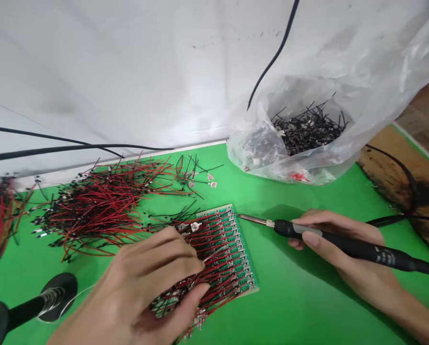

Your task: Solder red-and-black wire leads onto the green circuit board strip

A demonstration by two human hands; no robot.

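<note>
The thumb and forefinger of my left hand point(153, 278) have tips a little apart, curved over the red wires point(220, 266) of the board point(242, 249); I cannot tell if the fingers pinch something. My right hand point(358, 275) has its fingers closed around the iron point(374, 254), with the thumb lying along the grip. The iron points to the left, and its tip is just beside the far right corner of the board; if it touches there, I cannot tell.

The board lies flat on the green desk point(289, 306), at the middle, and its left part is hidden under my left hand and the wires. The wires run in rows from the board towards the left.

Farther out, between the board and the far edge of the desk, there are some loose leads point(192, 178) with pale ends. A big pile point(99, 203) of red and black wires lies to their left, along the far edge, and a smaller bundle point(1, 211) is near the far left corner. The spool point(26, 310) is on the left side, nearer to me. At the far edge, right of the middle, stands a clear bag point(240, 149) with black scraps point(310, 130) inside. A burnt plank point(385, 160) lies at the right edge.
</note>
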